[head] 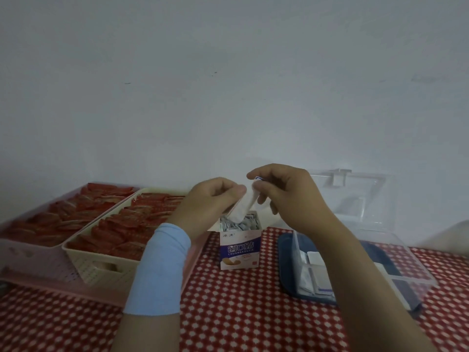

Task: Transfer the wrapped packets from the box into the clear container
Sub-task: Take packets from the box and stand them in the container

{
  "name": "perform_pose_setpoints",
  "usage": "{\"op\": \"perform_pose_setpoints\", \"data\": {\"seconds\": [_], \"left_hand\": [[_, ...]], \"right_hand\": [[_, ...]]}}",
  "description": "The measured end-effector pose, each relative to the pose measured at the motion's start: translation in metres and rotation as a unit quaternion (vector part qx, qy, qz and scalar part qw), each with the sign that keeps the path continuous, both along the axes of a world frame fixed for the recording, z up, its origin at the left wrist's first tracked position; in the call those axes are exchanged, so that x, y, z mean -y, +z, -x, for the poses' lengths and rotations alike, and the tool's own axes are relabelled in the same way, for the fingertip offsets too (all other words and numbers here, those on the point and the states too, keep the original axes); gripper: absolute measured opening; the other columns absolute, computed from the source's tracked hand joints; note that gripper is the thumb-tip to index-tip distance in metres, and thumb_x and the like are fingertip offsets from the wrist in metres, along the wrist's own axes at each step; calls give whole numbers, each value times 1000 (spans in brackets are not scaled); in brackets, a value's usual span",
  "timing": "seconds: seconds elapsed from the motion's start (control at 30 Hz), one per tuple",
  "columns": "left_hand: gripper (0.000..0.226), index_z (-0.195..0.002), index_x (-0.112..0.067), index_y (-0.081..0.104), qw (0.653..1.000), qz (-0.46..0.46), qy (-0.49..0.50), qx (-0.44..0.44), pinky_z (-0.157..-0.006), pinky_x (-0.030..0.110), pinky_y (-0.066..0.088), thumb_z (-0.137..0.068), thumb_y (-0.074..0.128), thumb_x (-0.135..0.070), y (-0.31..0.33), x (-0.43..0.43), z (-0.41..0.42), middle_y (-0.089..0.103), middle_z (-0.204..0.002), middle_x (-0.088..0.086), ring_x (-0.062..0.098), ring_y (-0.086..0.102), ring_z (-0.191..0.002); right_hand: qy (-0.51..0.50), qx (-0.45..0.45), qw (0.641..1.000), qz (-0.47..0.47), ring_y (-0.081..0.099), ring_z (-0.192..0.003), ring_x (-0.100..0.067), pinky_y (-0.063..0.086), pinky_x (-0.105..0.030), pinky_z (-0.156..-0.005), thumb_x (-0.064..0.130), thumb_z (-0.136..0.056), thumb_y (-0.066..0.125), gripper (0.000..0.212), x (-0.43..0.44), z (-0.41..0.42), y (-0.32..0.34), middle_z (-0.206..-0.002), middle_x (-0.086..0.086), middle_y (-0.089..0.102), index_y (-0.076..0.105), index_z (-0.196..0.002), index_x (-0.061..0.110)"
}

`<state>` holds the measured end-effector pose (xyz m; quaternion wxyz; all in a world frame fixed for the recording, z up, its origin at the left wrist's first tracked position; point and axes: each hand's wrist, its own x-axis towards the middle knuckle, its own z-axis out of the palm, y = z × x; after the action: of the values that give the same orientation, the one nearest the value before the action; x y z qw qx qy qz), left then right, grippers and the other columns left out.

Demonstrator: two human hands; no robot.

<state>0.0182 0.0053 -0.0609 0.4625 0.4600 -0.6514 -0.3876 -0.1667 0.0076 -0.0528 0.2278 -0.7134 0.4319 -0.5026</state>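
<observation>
Both hands pinch one slim bundle of white wrapped packets point(243, 207) above the open white-and-purple cardboard box point(239, 247): left hand point(210, 199) low, right hand point(286, 196) at top. Its long axis tilts up-right, toward the clear plastic compartmented container point(406, 278), nearer the right hand.

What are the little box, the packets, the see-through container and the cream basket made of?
Box: thin printed cardboard, seemingly; folded flaps, matte print.
Packets: white, paper-like wrapping.
Clear container: rigid, glossy transparent plastic; the background shows through its lid.
Cream basket: probably moulded plastic; perforated wall, cut-out handle.
</observation>
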Motion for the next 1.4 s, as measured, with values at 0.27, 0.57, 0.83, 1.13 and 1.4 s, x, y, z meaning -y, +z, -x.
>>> {"op": "perform_pose_setpoints", "data": {"seconds": [0.27,0.57,0.83,1.13,1.4], "left_hand": [[26,-99,-3,72,947,-148,-195,-210,-81,41,60,-83,63,-22,-17,-2,-1,72,-101,16,27,71,-83],[15,-83,-7,61,968,-106,14,-226,-75,41,63,-81,76,-9,-22,10,-7,71,-94,17,27,75,-83],[13,-86,-5,63,979,-80,52,-181,-85,49,59,-85,76,-8,-28,14,-1,75,-84,10,27,76,-83],[14,-84,-4,64,974,-52,96,-198,-74,37,61,-84,77,-9,-30,18,-7,75,-82,13,26,76,-81],[19,-96,2,65,959,-74,47,-270,-66,30,61,-85,73,-12,-24,16,-11,72,-96,20,22,75,-82]], "right_hand": [[100,53,993,-28,58,-60,1,48,-13,-59,-1,-97,58,27,-5,-12,0,-77,11,66,72,-112,17],[-172,-321,929,-66,62,-85,-5,54,-28,-80,41,-93,65,16,18,-12,-25,-97,14,70,76,-98,31],[-193,-410,885,-109,66,-82,-14,58,-32,-75,44,-90,69,23,27,-28,-30,-93,6,69,80,-96,25],[-151,-251,955,-38,65,-78,-10,58,-31,-75,25,-99,57,15,25,-21,-23,-91,8,70,72,-99,23],[-65,-36,997,-13,50,-43,0,37,-8,-47,17,-98,62,14,6,4,1,-59,2,64,71,-88,18]]}}
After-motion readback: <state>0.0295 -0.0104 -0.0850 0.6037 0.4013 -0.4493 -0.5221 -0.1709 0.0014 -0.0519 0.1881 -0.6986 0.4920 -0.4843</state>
